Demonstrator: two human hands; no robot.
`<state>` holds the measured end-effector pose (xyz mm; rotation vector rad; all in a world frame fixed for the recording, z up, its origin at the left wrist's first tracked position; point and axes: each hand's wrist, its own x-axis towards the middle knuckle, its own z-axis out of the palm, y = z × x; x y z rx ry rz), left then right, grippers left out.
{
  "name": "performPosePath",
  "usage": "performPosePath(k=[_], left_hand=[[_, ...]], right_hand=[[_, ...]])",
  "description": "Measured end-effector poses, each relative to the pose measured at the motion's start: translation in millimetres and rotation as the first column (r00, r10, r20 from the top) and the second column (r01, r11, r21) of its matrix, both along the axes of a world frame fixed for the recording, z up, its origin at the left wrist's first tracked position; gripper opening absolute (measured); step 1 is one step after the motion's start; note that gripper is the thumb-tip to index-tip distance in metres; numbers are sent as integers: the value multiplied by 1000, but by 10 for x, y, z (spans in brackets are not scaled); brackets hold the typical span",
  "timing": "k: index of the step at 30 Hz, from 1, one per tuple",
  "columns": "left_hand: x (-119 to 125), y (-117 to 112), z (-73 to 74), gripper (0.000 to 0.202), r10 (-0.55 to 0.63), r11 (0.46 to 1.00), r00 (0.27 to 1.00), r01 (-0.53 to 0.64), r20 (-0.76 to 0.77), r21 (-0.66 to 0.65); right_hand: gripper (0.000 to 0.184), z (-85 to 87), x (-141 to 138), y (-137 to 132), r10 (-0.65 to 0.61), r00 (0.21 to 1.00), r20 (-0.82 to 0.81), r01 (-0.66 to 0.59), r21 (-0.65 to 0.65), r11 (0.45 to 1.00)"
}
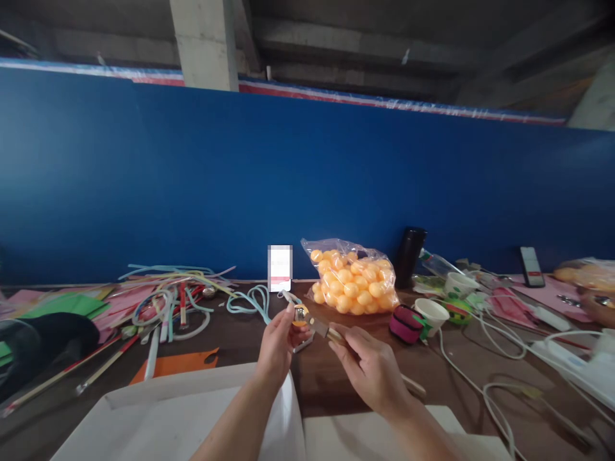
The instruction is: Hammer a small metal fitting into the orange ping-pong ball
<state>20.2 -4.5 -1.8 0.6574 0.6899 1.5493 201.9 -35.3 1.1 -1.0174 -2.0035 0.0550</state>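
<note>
My left hand [278, 339] is closed around a small ball [301, 313], shiny gold with an orange edge, held up between thumb and fingers. In my closed right hand [372, 365] is a flat-ended tool [320, 328] with a light wooden handle. Its flat grey end points left, right beside the ball; whether the two touch I cannot tell. Just beyond the hands stands a clear plastic bag [350, 250] full of orange balls. An upright phone [279, 266] with a lit, partly blurred screen leans near the blue panel.
Coloured tubes and sticks [177, 298] lie heaped at left, near green and pink paper [67, 304]. To the right are a black bottle [410, 256], a magenta pouch [406, 325], a paper cup [431, 315] and white cables [473, 378]. White sheets [182, 403] cover the near edge.
</note>
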Motion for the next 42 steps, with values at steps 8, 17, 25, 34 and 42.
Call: performPosePath(k=[8, 17, 25, 34, 42], left_hand=[[-3, 5, 12, 39, -4, 1000, 1000, 4, 2, -13], [9, 32, -17, 41, 45, 997, 999, -45, -10, -68], [0, 50, -103, 40, -4, 1000, 996, 4, -93, -2], [9, 68, -144, 41, 14, 999, 993, -18, -120, -30], [14, 54, -101, 43, 50, 997, 989, -57, -138, -46]], right_hand=[[30, 13, -1, 7, -12, 999, 36, 12, 1, 1000], [31, 1, -10, -13, 26, 1000, -16, -25, 50, 998], [30, -28, -41, -17, 13, 998, 69, -14, 8, 1000], [32, -50, -36, 8, 0, 998, 67, -1, 16, 1000], [30, -44, -32, 15, -8, 999, 51, 7, 32, 999]])
